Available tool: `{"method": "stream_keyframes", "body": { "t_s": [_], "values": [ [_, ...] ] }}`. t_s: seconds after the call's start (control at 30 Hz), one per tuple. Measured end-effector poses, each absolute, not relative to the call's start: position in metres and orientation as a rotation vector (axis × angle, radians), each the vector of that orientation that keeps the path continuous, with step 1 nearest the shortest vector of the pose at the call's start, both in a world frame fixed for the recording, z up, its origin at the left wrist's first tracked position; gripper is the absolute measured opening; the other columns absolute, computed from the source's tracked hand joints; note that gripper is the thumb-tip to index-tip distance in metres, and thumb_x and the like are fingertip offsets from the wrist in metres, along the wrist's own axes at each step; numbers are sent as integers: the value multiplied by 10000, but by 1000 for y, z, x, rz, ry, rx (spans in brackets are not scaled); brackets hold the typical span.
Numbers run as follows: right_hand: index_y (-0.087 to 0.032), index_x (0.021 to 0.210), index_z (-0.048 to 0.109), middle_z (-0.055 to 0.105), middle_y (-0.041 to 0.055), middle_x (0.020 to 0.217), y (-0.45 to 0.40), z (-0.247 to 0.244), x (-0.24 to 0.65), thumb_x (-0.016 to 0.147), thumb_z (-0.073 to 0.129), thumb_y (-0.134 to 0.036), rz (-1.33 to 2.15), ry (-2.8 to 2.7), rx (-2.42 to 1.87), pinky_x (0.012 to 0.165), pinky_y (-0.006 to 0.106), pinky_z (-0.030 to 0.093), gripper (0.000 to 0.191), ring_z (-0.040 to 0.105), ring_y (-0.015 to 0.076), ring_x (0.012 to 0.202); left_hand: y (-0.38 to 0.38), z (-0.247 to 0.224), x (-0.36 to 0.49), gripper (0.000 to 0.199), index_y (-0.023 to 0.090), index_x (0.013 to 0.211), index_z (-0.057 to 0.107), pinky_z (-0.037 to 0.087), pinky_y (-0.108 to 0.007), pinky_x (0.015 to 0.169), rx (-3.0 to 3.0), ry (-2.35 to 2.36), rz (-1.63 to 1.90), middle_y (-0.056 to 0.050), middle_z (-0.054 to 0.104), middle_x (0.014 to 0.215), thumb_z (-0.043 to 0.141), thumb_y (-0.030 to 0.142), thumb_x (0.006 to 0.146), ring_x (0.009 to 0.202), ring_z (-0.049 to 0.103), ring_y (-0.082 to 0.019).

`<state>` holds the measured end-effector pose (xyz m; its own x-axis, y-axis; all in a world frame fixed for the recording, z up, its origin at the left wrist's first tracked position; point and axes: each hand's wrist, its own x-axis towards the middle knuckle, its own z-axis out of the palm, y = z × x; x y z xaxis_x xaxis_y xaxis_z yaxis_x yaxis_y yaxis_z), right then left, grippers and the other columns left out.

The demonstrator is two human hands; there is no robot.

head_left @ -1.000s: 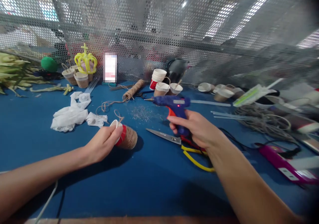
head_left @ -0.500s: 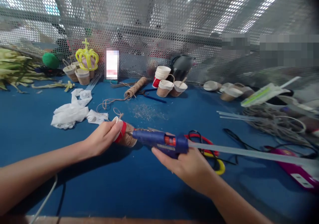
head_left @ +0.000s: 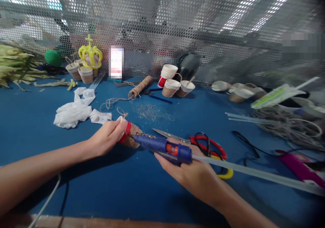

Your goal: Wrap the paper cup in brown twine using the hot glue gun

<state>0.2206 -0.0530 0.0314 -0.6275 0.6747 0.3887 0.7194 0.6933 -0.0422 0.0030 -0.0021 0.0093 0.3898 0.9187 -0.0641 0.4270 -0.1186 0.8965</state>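
Observation:
My left hand (head_left: 108, 136) pinches the white rim of a small cup (head_left: 132, 135) wrapped in brown twine with a red band. The cup lies tilted on its side, a twine loop standing up from it. My right hand (head_left: 186, 167) is closed around a blue glue gun (head_left: 154, 144), whose nozzle points left and meets or nearly meets the twine side of the cup. A long clear glue stick (head_left: 243, 169) sticks out of the gun's back to the right. Behind my right hand lie scissors (head_left: 215, 146) with red and yellow handles, partly hidden.
White crumpled fabric (head_left: 72, 114) lies left of centre. A twine roll (head_left: 141, 86), blue-handled pliers (head_left: 159, 98) and wrapped cups (head_left: 171, 87) stand behind. A yellow crown (head_left: 90, 57) is at the back left. Grey cord (head_left: 281, 121) and a purple power strip (head_left: 299, 168) are right.
The gun has tilted, its back end and glue stick now lower. More of the scissors shows, including the blades. The view has shifted slightly; my left hand still holds the cup.

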Motion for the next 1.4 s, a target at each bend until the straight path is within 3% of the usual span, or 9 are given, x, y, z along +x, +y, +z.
{"method": "stream_keyframes", "body": {
  "t_s": [0.2,0.87,1.27,1.4],
  "values": [
    [-202,697,642,570,-14,525,-51,39,213,795,470,-129,-21,-2432,-1184,454,208,445,212,507,105,463,-2,9,3,470,111,683,558,386,-212,499,1799,1219,658,-8,530,546,236,404,859,539,473,-119],
    [-218,725,636,585,-9,551,-56,39,214,786,461,-105,9,-2417,-1236,436,209,427,217,505,108,460,-2,8,4,485,113,675,548,343,-211,483,1855,1228,665,0,508,552,213,405,869,508,416,-104],
    [-213,695,635,551,-21,505,-54,43,214,757,492,-92,13,-2382,-1270,426,195,430,197,486,98,430,-2,6,3,452,149,560,434,274,-211,445,1906,1244,654,47,331,485,215,400,866,465,287,-84],
    [-201,693,631,563,-17,525,-55,41,215,748,509,-108,33,-2378,-1265,425,192,430,163,494,97,439,-3,8,2,448,140,597,459,286,-213,461,1930,1192,644,41,361,506,209,388,872,479,298,-84]
  ]
}}
